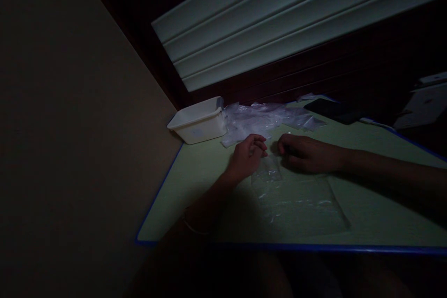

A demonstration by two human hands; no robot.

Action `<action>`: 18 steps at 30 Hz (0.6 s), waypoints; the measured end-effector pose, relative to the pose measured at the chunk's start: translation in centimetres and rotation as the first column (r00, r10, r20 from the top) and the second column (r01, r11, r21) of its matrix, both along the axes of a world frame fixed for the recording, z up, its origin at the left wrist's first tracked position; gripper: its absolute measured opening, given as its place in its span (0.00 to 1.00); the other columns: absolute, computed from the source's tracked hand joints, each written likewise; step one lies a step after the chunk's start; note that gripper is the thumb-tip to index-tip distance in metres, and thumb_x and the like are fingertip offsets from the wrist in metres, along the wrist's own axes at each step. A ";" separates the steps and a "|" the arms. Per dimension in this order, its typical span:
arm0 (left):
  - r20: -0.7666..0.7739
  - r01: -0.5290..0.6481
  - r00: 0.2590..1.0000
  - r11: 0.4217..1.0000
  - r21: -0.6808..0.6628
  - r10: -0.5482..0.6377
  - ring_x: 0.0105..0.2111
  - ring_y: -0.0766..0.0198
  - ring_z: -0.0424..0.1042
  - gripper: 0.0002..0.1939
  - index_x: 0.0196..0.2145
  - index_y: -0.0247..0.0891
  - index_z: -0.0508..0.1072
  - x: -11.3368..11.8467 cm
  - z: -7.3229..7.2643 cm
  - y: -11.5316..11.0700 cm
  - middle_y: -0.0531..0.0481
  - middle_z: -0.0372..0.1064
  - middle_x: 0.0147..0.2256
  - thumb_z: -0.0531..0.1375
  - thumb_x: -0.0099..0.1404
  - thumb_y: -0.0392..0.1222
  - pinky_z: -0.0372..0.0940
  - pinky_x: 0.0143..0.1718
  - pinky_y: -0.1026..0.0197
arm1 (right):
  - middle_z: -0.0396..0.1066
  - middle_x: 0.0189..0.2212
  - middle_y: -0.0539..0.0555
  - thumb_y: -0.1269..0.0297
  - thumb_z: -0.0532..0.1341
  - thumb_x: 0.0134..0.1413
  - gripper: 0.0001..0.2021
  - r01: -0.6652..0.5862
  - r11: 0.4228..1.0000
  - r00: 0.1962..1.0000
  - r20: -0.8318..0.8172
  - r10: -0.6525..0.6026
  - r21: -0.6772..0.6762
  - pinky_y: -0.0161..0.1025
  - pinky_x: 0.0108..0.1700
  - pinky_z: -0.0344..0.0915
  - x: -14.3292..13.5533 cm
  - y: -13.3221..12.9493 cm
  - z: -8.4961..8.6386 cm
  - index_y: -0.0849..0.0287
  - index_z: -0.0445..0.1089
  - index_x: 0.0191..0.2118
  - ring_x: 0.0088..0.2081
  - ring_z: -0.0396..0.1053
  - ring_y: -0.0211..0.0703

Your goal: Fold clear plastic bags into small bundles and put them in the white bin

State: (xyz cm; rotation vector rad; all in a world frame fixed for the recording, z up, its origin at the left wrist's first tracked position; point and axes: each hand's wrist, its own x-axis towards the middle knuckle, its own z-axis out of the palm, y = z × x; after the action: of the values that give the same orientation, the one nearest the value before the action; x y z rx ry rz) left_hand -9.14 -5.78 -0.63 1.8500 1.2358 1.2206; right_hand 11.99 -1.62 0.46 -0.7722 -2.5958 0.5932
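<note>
My left hand [248, 156] is over the middle of the table, its fingers curled at the upper left edge of a small clear plastic bag [270, 171]. It seems to grip that edge, though dim light blurs the contact. Just to the right, my right hand [302, 151] is closed, with thumb and fingers bent inward. Whatever it may pinch is hidden. Beneath the small bag and nearer to me, a larger clear plastic bag [303, 205] lies flat on the pale green table.
Clear plastic bags [258, 118] lie in a loose heap behind my hands. A white plastic bin [200, 123] stands at the back left, by the wall. A dark flat object [333, 111] lies at the back right. The table [188, 200] has a blue edge.
</note>
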 end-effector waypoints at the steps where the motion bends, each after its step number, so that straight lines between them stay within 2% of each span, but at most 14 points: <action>1: -0.069 0.003 0.998 0.999 0.032 -0.001 0.32 0.65 0.73 0.12 0.42 0.37 0.69 0.0 0.1 -0.2 0.49 0.71 0.34 0.52 0.61 0.31 0.68 0.36 0.62 | 0.66 0.29 0.53 0.68 0.57 0.47 0.08 -0.003 1.000 1.000 -0.001 0.003 0.002 0.37 0.30 0.58 0.0 0.0 0.0 0.58 0.61 0.37 0.29 0.63 0.42; 4: -0.262 0.038 0.965 0.995 0.093 -0.012 0.41 0.62 0.72 0.17 0.46 0.39 0.71 0.0 0.6 -0.8 0.48 0.75 0.38 0.53 0.60 0.30 0.68 0.42 0.60 | 0.67 0.30 0.53 0.68 0.56 0.48 0.09 -0.013 1.000 1.000 -0.012 0.013 -0.001 0.38 0.31 0.59 0.0 -0.1 0.0 0.58 0.61 0.38 0.29 0.64 0.42; 8: -0.404 0.112 0.913 0.988 0.106 -0.060 0.46 0.60 0.70 0.22 0.50 0.39 0.70 0.0 1.0 -1.1 0.49 0.76 0.39 0.54 0.59 0.28 0.64 0.50 0.56 | 0.67 0.30 0.54 0.67 0.56 0.47 0.10 -0.019 1.000 0.999 -0.026 0.019 -0.002 0.38 0.32 0.60 0.1 0.1 -0.2 0.58 0.62 0.39 0.30 0.64 0.43; 12: -0.456 0.164 0.885 0.981 0.106 -0.099 0.46 0.59 0.69 0.20 0.50 0.38 0.70 0.0 1.0 -1.1 0.50 0.77 0.38 0.54 0.60 0.29 0.62 0.52 0.55 | 0.67 0.31 0.54 0.68 0.57 0.47 0.10 -0.027 1.000 0.999 -0.037 0.027 -0.001 0.38 0.33 0.60 0.1 0.2 -0.3 0.59 0.62 0.39 0.30 0.65 0.44; 18: -0.432 0.137 0.899 0.983 0.126 -0.070 0.46 0.59 0.69 0.20 0.50 0.39 0.70 0.0 1.0 -1.3 0.50 0.76 0.39 0.54 0.61 0.29 0.63 0.50 0.56 | 0.68 0.31 0.54 0.68 0.56 0.48 0.11 -0.023 1.000 0.999 -0.035 0.023 -0.012 0.38 0.33 0.60 0.1 0.1 -0.1 0.59 0.63 0.40 0.30 0.65 0.44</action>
State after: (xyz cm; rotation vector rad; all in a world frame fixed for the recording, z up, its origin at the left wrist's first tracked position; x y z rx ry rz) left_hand -9.15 -7.07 0.41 2.3560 1.2711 0.8979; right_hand 12.13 -1.52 0.32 -0.7303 -2.5745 0.6242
